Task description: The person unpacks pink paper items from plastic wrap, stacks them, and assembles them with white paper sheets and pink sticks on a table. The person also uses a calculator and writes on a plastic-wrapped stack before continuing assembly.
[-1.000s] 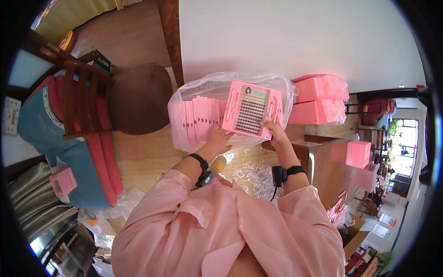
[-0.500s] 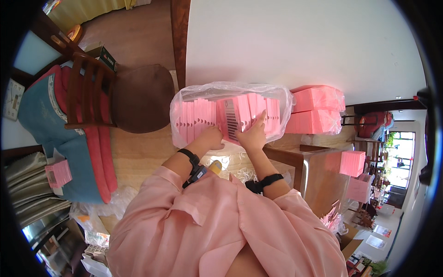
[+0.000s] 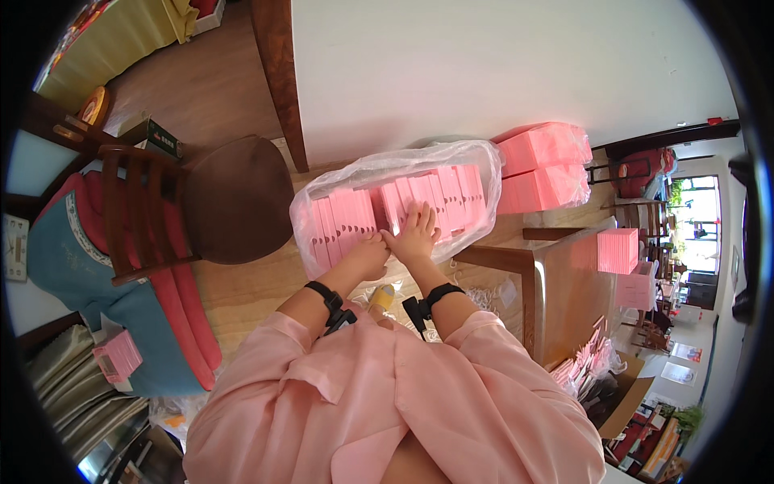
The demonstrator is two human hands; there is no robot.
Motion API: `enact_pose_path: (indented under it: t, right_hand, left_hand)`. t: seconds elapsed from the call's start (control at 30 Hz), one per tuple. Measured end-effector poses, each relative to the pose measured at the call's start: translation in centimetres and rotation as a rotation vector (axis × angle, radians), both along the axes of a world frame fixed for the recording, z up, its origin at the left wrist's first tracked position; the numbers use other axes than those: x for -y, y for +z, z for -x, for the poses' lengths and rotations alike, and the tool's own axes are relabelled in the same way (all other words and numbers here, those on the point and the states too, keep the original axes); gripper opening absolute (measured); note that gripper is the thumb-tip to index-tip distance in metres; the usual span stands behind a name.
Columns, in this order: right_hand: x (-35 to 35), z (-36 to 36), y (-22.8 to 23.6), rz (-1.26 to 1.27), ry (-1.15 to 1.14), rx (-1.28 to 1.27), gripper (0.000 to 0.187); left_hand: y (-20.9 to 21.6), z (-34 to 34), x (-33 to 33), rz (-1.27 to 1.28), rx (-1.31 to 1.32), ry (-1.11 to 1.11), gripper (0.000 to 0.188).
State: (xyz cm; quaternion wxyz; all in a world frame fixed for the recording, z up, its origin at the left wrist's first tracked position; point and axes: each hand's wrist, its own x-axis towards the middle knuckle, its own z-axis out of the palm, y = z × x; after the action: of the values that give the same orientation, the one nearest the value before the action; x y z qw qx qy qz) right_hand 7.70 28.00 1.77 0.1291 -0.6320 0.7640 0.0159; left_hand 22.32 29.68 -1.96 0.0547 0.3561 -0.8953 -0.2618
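Several flat pink boxes (image 3: pixel 343 219) stand packed in two rows inside a large clear plastic bag (image 3: pixel 339 179), with a narrow gap between the rows. My right hand (image 3: pixel 413 235) lies over the near edge of the right-hand row, fingers spread on the boxes and thumb toward the gap. Close beside it, my left hand (image 3: pixel 368 256) rests at the near right end of the left-hand row. Its fingers are curled, and whatever is under them is hidden. Dark bands circle both wrists.
More wrapped pink bundles (image 3: pixel 544 153) stand right of the bag by the white wall. A brown chair (image 3: pixel 238 200) is at the left. To the right, a wooden table (image 3: pixel 564 282) bears pink stacks (image 3: pixel 617 251). An open carton (image 3: pixel 627 395) sits at the lower right.
The box with dark stripes that leaned under my right hand now stands in line with its row. My right hand has moved left, close to my left hand. The whole view has shifted slightly.
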Motion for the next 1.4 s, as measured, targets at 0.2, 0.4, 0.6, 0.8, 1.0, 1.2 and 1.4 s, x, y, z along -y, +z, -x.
enact_pose_path:
  t: [0.2,0.4,0.6,0.8,1.0,1.2,1.4]
  right_hand:
    - [-1.6,0.3,-4.0,0.134,0.105,-0.042,0.075]
    - [-0.5,1.1,-6.6,0.182,0.105,0.139,0.068]
    - [-5.3,13.1,-5.8,0.917,-0.461,0.479,0.061]
    - [-3.2,13.9,-10.1,0.621,-1.835,1.854,0.069]
    - [-1.4,11.1,-14.6,0.595,-1.469,2.382,0.074]
    - [2.4,14.5,-14.1,0.684,-1.589,2.254,0.077]
    - [3.1,17.7,-13.9,0.756,-1.491,2.775,0.079]
  left_hand:
    - [2.7,-0.4,5.5,-0.366,0.041,0.257,0.044]
    - [0.2,3.8,8.8,0.333,-0.020,0.424,0.047]
    - [-0.3,7.5,14.9,-0.034,0.016,0.311,0.057]
    - [-2.1,16.0,23.2,-0.833,-0.300,0.481,0.056]
    - [-3.3,18.6,25.9,-1.488,-0.218,0.744,0.065]
    - [-4.5,22.3,27.2,-1.318,-0.152,0.554,0.056]
    - [-6.9,23.3,29.4,-1.345,-0.153,0.521,0.041]
